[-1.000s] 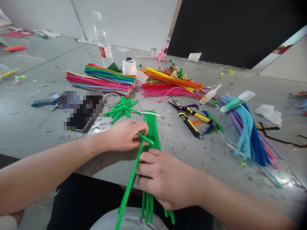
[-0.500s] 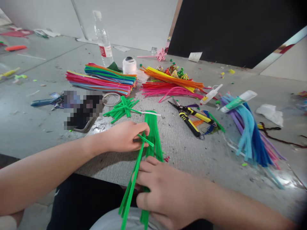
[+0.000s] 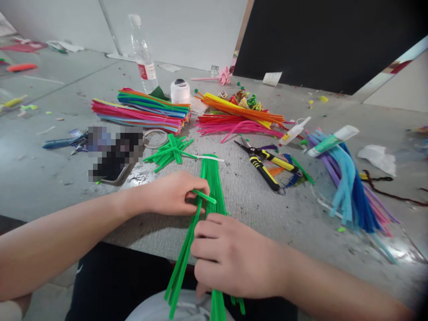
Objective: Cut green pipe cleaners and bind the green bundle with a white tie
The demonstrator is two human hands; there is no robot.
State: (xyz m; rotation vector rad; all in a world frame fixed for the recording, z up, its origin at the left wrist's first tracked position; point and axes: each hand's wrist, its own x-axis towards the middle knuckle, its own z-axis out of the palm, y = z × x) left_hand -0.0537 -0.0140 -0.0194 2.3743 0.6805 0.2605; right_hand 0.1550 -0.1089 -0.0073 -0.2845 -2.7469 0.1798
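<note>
A bunch of long green pipe cleaners (image 3: 210, 174) lies on the table and hangs over its front edge, with a thin white strip (image 3: 214, 158) across its far end. My left hand (image 3: 177, 191), at the bunch's left side, pinches a short green pipe cleaner piece (image 3: 206, 197) that crosses the stems. Curled over the near part of the bunch, my right hand (image 3: 239, 258) closes on several stems; its fingertips are partly hidden. Some loose stems (image 3: 180, 272) dangle to the left of it. Beyond my left hand is a pile of short green pieces (image 3: 174, 149).
Multicoloured pipe cleaner bundles (image 3: 143, 111) lie at the back beside a water bottle (image 3: 143, 58) and a white spool (image 3: 180, 93). Yellow-black pliers (image 3: 267, 167) rest right of centre. A phone (image 3: 120, 156) sits left. Blue and purple stems (image 3: 351, 191) and a glue tube (image 3: 334, 140) are right.
My right hand has shifted slightly right and up, drawing the near ends of some green stems to the right. My left hand keeps its pinch, and the short piece has moved slightly right.
</note>
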